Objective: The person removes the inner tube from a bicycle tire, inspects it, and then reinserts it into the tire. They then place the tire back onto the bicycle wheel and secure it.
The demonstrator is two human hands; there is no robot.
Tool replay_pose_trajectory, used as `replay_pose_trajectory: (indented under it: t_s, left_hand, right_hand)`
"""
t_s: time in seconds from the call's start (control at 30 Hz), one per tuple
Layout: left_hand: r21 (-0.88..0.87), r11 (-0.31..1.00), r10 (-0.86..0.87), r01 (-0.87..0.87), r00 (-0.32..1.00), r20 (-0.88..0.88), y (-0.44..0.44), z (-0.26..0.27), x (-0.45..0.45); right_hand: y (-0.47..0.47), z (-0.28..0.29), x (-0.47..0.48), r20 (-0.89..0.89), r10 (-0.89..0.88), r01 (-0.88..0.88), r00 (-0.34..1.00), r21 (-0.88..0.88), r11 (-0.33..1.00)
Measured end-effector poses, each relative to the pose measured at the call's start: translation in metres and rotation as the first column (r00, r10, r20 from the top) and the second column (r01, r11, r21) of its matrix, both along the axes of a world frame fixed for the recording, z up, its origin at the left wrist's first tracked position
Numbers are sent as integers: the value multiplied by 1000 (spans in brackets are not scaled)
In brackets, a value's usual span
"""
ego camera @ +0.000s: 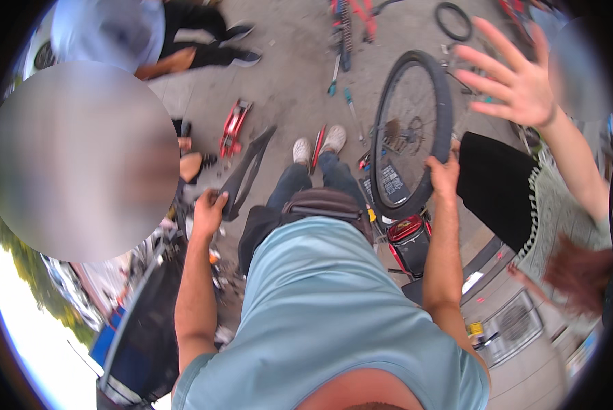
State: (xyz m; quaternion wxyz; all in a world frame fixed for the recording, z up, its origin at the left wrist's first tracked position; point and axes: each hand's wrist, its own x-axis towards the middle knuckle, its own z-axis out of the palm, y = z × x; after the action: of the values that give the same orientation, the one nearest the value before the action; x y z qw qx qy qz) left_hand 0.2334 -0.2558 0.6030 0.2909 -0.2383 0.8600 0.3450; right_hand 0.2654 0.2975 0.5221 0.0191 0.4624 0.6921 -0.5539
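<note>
My left hand (209, 212) grips one end of a limp black rubber strip, apparently a flat bicycle inner tube (241, 174), which hangs in a fold out in front of me. On the other side, my right hand (443, 175) clasps the tyre of a bicycle wheel (442, 107) at its lower right edge. The wheel is held up off the pavement, with its spokes and a disc brake rotor (415, 135) showing. A red hand pump (317, 147), or similar tube-shaped tool, lies between my shoes.
A red floor jack (234, 128) and teal-handled tools (348, 96) lie on the pavement. Part of a red bicycle (360, 20) and a small tyre (454, 21) are farther off. Another person's raised hand (516, 77) is at right; people are at left. A red-and-black bag (410, 243) stands behind the wheel.
</note>
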Motion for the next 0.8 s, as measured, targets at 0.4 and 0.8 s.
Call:
replay_pose_trajectory:
  t_s: [0.4,0.8]
  left_hand:
    - [-319,912,315,-257,938,145,-135,-96,300]
    - [-806,521,704,-283,676,218,-246,-51,572]
  right_hand:
    - [-26,-14,-32,168,171,-167,971,-39,985]
    - [-89,-14,4,195,165,-157,967,-58,986]
